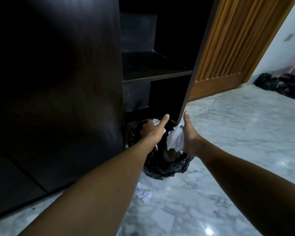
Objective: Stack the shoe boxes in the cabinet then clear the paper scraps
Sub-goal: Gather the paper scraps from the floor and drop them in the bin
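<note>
Both my hands are over the bin, and each one grips crumpled paper. My right hand point(190, 140) is closed on a big white wad of paper scraps point(174, 139); the thumb points up and the other fingers are hidden behind the paper, so the wad lies against my palm on its inner side. My left hand point(153, 131) is curled around a smaller piece of paper point(156, 122), which shows only between thumb and knuckles.

The big wad is white, wrinkled, with torn edges. Its long axis runs nearly vertical, and its lower end hangs toward the open mouth of the bin point(167, 166), which has a black plastic liner.

More scraps on the floor point(143, 193) lie near the bin, on the grey marble floor point(228, 150). The dark cabinet point(58, 82) stands just behind the bin, and its shelf point(153, 72) looks bare.
</note>
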A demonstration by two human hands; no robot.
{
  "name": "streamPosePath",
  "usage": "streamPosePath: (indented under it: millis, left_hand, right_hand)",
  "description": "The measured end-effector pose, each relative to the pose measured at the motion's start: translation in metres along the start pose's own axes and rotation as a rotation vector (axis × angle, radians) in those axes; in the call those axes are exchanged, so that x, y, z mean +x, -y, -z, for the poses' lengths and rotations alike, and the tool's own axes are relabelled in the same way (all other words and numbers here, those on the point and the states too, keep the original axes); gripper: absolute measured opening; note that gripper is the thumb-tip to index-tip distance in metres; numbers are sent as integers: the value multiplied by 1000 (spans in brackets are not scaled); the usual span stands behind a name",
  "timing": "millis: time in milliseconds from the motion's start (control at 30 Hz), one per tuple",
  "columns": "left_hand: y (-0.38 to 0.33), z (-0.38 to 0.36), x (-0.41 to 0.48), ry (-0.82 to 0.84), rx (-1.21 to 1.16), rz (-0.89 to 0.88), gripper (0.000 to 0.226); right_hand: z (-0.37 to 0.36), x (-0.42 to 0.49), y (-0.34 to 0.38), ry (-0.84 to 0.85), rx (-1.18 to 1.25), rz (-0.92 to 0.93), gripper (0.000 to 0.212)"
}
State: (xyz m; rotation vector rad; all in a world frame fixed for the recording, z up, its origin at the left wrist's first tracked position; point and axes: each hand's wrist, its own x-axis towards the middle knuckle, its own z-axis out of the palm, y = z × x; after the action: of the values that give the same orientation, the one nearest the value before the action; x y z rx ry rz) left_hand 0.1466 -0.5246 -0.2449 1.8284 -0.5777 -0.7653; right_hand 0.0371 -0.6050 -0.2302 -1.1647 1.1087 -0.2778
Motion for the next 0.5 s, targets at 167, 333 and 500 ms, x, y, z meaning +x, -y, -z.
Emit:
streamPosePath:
  millis: [167, 333, 500]
  left_hand:
    - [-5, -2, -5, 159, -19, 50, 70]
    - [-7, 12, -16, 111, -27, 17, 58]
    - [-26, 56, -53, 2, 149, -93, 33]
  right_hand:
    - [-9, -21, 2, -30, 72, 165, 85]
    - [-4, -15, 12, -107, 108, 183, 93]
    - [-9, -56, 42, -122, -25, 249, 90]
